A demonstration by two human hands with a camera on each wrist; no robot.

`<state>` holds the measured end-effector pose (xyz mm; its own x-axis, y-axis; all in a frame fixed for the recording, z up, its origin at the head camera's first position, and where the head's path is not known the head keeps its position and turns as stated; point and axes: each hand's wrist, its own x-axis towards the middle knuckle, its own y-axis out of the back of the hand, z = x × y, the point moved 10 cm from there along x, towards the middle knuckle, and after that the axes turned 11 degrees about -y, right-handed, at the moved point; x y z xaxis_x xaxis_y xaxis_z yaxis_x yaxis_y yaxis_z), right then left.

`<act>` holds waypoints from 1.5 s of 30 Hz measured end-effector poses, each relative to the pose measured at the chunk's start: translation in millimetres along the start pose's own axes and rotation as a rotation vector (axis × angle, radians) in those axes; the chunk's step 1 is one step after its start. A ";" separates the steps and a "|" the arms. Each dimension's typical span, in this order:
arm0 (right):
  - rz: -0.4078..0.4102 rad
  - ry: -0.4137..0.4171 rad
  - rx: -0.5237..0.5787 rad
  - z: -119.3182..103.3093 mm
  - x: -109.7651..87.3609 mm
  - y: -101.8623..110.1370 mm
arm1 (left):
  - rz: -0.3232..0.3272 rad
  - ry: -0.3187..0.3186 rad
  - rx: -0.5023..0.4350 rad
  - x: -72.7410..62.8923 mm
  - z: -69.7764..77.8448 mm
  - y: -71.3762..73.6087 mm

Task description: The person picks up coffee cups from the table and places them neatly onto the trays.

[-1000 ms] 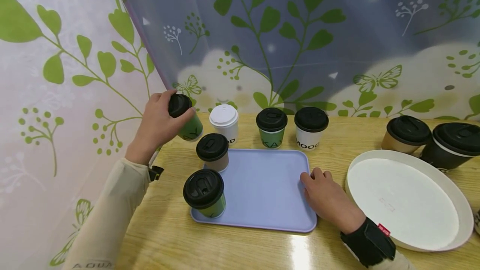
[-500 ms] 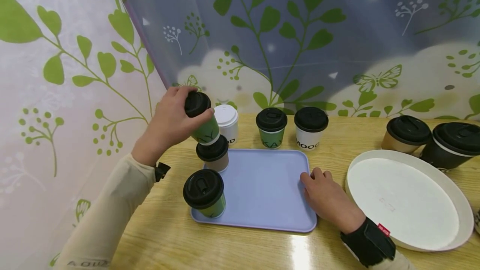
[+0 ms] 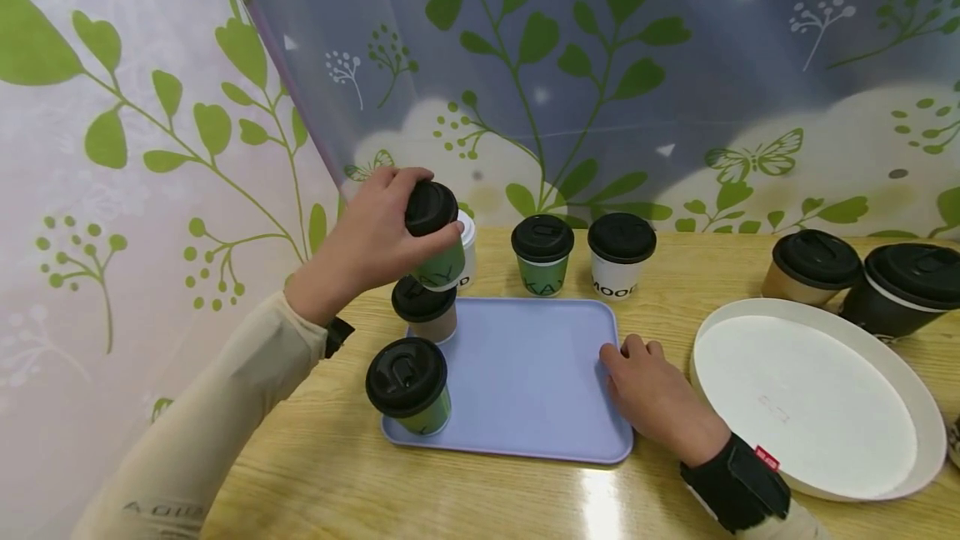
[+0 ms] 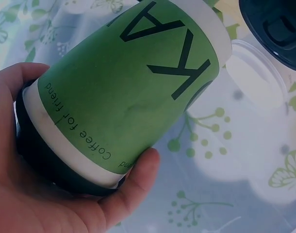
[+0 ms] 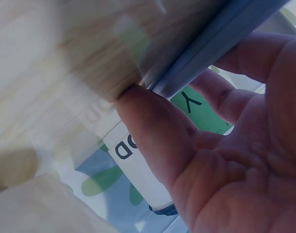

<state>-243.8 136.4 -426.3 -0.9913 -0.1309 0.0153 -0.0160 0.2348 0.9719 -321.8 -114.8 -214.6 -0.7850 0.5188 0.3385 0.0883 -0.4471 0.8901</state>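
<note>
My left hand (image 3: 367,236) holds a green paper coffee cup (image 3: 441,263) by its black lid, thumb and fingers round the lid end. In the left wrist view the green cup (image 4: 133,82) shows the letters "KA" and "Coffee for friend". It is raised above a brown cup (image 3: 433,325) with a black lid at the tray's left edge, partly covering a white-lidded cup (image 3: 468,252). My right hand (image 3: 660,394) grips the right rim of the lilac tray (image 3: 532,382); in the right wrist view its fingers (image 5: 153,121) meet the rim. Another green cup (image 3: 423,419) stands on the tray's front left corner.
Behind the tray stand a green cup (image 3: 543,273) and a white "MOOD" cup (image 3: 618,277), both black-lidded. At right are a round white tray (image 3: 825,407), a tan cup (image 3: 791,286) and a black cup (image 3: 892,311). A patterned curtain (image 3: 675,65) hangs behind the wooden table (image 3: 337,473).
My left hand has carried the green cup rightwards, from left of the white-lidded cup to in front of it and over the brown cup. My right hand and the tray have stayed put.
</note>
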 end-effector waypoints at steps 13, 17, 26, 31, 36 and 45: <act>-0.044 -0.024 -0.011 1.3 0.2 -2.9 | -0.086 -0.052 -0.002 22.4 18.4 -17.8; -0.052 -0.026 -0.017 1.4 1.2 -4.1 | -0.123 -0.064 0.005 27.4 23.7 -24.9; -0.059 -0.031 -0.015 0.8 1.4 -3.9 | -0.194 -0.073 0.069 37.3 31.4 -35.6; -0.056 -0.032 -0.012 1.2 0.7 -3.8 | -0.220 -0.083 0.094 41.8 34.6 -39.8; -0.042 -0.029 -0.007 1.5 0.3 -3.1 | -0.273 -0.088 0.110 44.6 37.0 -49.8; -0.074 -0.043 -0.007 1.8 1.3 -6.1 | -0.325 -0.101 0.109 44.5 41.0 -62.3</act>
<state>-245.2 136.5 -432.7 -0.9921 -0.1062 -0.0668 -0.0888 0.2188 0.9717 -337.1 -34.0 -242.5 -0.7191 0.6926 0.0560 -0.0866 -0.1693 0.9818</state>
